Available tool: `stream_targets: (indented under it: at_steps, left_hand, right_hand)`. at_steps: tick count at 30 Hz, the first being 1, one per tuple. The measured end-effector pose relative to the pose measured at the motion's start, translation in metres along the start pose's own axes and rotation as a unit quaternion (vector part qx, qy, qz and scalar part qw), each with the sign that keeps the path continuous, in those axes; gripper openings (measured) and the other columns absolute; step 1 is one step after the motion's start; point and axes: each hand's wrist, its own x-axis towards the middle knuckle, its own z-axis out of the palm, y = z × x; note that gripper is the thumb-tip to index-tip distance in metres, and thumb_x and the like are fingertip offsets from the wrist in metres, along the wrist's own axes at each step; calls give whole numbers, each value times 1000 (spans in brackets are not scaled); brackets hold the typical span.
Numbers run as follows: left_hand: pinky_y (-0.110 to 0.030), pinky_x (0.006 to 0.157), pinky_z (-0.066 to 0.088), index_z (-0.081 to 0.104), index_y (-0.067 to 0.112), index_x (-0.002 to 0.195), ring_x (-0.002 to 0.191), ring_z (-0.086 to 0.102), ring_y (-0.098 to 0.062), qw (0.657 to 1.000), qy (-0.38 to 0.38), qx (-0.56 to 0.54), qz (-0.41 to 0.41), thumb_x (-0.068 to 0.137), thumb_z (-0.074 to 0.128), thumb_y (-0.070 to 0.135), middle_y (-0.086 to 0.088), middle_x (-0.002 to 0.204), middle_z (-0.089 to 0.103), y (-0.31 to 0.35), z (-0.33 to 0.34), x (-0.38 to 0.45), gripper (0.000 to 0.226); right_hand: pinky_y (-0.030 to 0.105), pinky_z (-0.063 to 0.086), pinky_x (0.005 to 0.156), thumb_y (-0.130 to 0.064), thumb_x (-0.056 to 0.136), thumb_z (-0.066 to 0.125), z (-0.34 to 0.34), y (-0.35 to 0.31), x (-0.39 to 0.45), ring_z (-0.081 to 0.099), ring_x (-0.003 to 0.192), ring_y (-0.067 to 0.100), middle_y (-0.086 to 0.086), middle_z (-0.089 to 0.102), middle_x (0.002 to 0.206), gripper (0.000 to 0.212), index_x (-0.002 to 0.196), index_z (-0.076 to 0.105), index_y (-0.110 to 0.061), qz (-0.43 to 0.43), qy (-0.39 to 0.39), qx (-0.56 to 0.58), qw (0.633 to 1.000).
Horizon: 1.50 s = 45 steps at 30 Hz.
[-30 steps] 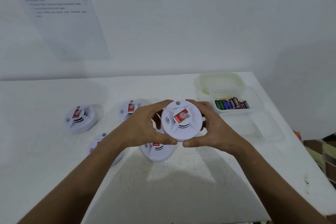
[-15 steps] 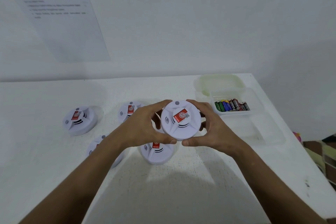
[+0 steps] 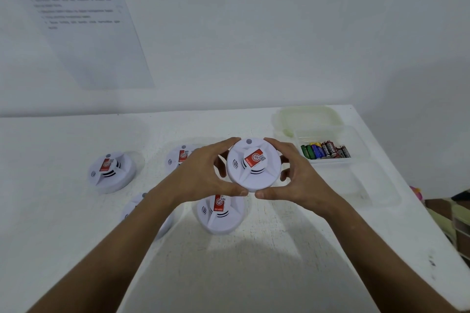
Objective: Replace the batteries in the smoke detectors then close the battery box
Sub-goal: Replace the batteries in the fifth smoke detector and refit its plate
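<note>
A round white smoke detector (image 3: 254,168) with a red label is held above the white table (image 3: 254,256), face up. My left hand (image 3: 201,175) grips its left rim and my right hand (image 3: 295,180) grips its right rim, thumbs nearly meeting at the near edge. Several more detectors lie on the table: one at the far left (image 3: 110,171), one behind my left hand (image 3: 179,159), one under my left forearm (image 3: 134,208) and one just below the held one (image 3: 221,213). The clear battery box (image 3: 330,134) stands open at the right with several batteries (image 3: 325,151) inside.
The box's pale lid (image 3: 307,115) lies behind it near the wall. Another clear lid or tray (image 3: 361,185) lies in front of the box. A printed sheet (image 3: 81,20) hangs on the wall. The table's right edge drops off beside shelves (image 3: 457,223).
The detector's red label has turned slightly between my hands; both hands keep their grip in about the same place.
</note>
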Motion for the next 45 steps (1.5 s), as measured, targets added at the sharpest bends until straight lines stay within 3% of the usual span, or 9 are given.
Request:
stream_targets:
  at_steps: [16, 21, 25, 28, 30, 33, 39, 42, 45]
  left_hand:
    - [-9, 65, 41, 49, 36, 133, 75, 52, 0, 998, 15, 63, -23, 61, 89, 39, 29, 94, 52, -13, -4, 31, 82]
    - [-9, 66, 38, 57, 30, 123, 75, 54, 3, 997, 8, 62, -35, 60, 90, 34, 30, 87, 53, -21, 0, 46, 71]
    - [-12, 68, 42, 59, 30, 121, 75, 57, 3, 998, 2, 44, -54, 57, 92, 32, 26, 89, 58, -30, 4, 53, 73]
    - [-5, 65, 42, 60, 27, 121, 73, 58, 10, 997, -19, 34, -68, 56, 93, 28, 24, 89, 61, -38, 9, 56, 73]
    - [-14, 71, 46, 60, 26, 123, 77, 59, 6, 996, -28, 29, -76, 55, 93, 28, 20, 94, 64, -42, 13, 59, 76]
    - [-20, 70, 50, 57, 27, 127, 80, 61, -6, 994, -41, 22, -97, 55, 93, 28, 13, 97, 67, -46, 17, 62, 80]
    - [-15, 52, 51, 56, 22, 130, 71, 63, -5, 989, -58, -9, -133, 59, 91, 16, 9, 87, 66, -45, 23, 63, 79]
    - [-12, 55, 49, 59, 22, 122, 72, 62, -6, 987, -63, 18, -148, 61, 90, 18, 9, 88, 66, -44, 23, 64, 69]
    - [-30, 68, 57, 56, 16, 123, 83, 66, -22, 978, -73, 30, -192, 66, 84, 10, -2, 98, 68, -40, 21, 63, 64]
  right_hand:
    - [8, 41, 70, -21, 60, 95, -5, 15, 38, 48, 96, 3, -2, 42, 123, 101, 143, 40, -42, 74, -2, -39, 996]
    - [18, 49, 76, -42, 45, 96, 4, 34, 59, 57, 107, 15, 8, 52, 131, 111, 142, 42, -44, 107, -20, -49, 993]
    - [15, 53, 71, -9, 57, 95, 7, 37, 60, 60, 100, 8, 4, 61, 122, 90, 133, 52, -31, 129, -6, -21, 991]
    - [41, 56, 92, -21, 48, 96, 15, 35, 61, 58, 114, 24, 2, 66, 121, 90, 128, 55, -30, 155, -3, -40, 987]
    - [54, 47, 102, -28, 46, 95, 19, 39, 64, 55, 118, 31, 4, 65, 124, 97, 133, 53, -25, 156, -12, -74, 985]
    - [55, 41, 106, -19, 53, 97, 21, 45, 66, 56, 118, 31, 6, 63, 128, 94, 135, 52, -18, 158, -11, -114, 981]
    - [52, 38, 108, -15, 60, 94, 22, 46, 68, 55, 122, 33, 12, 59, 134, 93, 140, 47, -11, 170, -24, -140, 975]
    - [51, 38, 108, -16, 65, 92, 23, 44, 69, 55, 120, 34, 15, 59, 131, 87, 139, 47, -8, 170, -40, -148, 973]
    - [51, 40, 106, -16, 67, 90, 20, 39, 66, 56, 115, 34, 16, 59, 126, 79, 134, 48, -6, 175, -39, -155, 972]
